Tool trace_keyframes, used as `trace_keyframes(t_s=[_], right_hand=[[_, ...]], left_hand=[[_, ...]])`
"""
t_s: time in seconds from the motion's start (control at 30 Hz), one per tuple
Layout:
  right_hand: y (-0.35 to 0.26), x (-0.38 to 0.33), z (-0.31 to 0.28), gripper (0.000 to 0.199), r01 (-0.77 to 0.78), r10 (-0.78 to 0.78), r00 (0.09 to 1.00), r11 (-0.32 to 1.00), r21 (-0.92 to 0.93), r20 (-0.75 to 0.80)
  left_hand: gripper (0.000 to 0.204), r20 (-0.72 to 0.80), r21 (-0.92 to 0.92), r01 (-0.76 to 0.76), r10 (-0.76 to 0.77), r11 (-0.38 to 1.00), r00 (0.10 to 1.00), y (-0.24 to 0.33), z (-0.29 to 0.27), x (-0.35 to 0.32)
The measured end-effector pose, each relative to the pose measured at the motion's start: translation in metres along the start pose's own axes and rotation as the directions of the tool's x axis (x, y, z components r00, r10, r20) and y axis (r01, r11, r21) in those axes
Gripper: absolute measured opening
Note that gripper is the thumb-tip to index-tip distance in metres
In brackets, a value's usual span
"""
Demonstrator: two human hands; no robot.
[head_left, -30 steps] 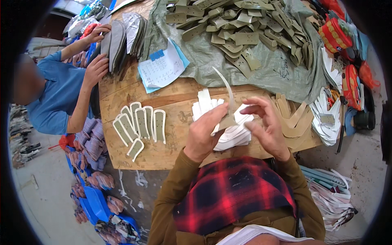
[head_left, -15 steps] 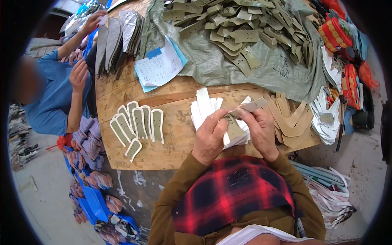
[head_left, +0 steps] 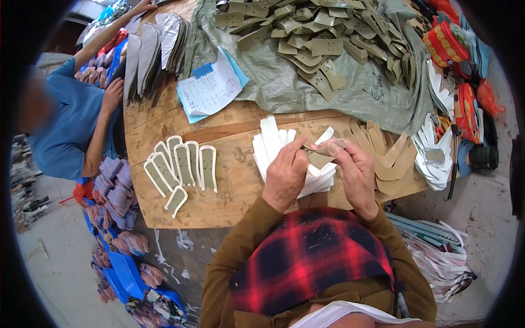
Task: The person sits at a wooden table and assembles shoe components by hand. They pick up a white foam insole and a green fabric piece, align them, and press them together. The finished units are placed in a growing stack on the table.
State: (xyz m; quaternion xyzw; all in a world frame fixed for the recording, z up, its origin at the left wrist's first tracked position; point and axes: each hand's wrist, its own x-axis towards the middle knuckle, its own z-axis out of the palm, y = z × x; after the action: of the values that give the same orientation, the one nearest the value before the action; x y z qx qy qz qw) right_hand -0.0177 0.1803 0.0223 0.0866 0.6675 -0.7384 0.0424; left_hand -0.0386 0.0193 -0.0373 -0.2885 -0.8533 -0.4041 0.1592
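Observation:
Over a stack of white strips (head_left: 269, 143) at the front of the table, both my hands hold an olive-green piece (head_left: 319, 159) with a thin tan layer along its upper edge. My left hand (head_left: 286, 174) is closed in a pinch on the left end. The thumb and fingers of my right hand (head_left: 355, 176) pinch the right end, near the tan edge. Fingers cover much of the piece, so how the two layers join is hidden. Left of my hands, several green pieces with white edging (head_left: 186, 164) lie fanned out, one smaller piece (head_left: 176, 200) below them.
A large pile of olive-green pieces (head_left: 328, 47) lies on a green sheet (head_left: 262, 82) at the back. Tan curved pieces (head_left: 391, 156) and white pieces (head_left: 435, 167) lie right. Handwritten paper (head_left: 210, 93) and grey pads (head_left: 147, 57) are back left, near another person (head_left: 76, 120).
The tan flap that stuck out to the right has come down along the green piece's upper edge. The other person has reached farther away with one hand and lowered the other.

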Motion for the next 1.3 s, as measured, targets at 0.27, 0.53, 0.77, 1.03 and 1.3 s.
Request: trace_keyframes(t_s=[0.27, 0.53, 0.77, 1.03, 1.3], right_hand=[[-0.032, -0.006, -0.012, 0.03, 0.017, -0.002, 0.998, 0.976, 0.219, -0.068], [0.017, 0.021, -0.028, 0.023, -0.081, 0.052, 0.965, 0.991, 0.105, 0.258], [0.015, 0.021, -0.017, 0.017, -0.216, 0.151, 0.954, 0.945, 0.244, 0.26], [0.047, 0.02, 0.009, 0.029, 0.047, -0.012, 0.995, 0.939, 0.341, -0.102], [0.044, 0.007, 0.02, 0.033, 0.271, -0.259, 0.962, 0.942, -0.2, 0.083]], left_hand=[[0.019, 0.013, 0.083, 0.048, -0.049, 0.995, 0.999, -0.009, 0.0, -0.001], [0.028, 0.274, -0.446, 0.48, -0.395, 0.756, 0.877, 0.026, -0.029, 0.019], [0.031, 0.534, -0.522, 0.635, -0.363, 0.569, 0.764, 0.03, -0.029, 0.004], [0.025, 0.563, -0.42, 0.643, -0.372, 0.64, 0.738, 0.037, -0.034, 0.008], [0.03, 0.136, -0.799, 0.501, -0.712, 0.332, 0.689, 0.022, -0.01, 0.03]])
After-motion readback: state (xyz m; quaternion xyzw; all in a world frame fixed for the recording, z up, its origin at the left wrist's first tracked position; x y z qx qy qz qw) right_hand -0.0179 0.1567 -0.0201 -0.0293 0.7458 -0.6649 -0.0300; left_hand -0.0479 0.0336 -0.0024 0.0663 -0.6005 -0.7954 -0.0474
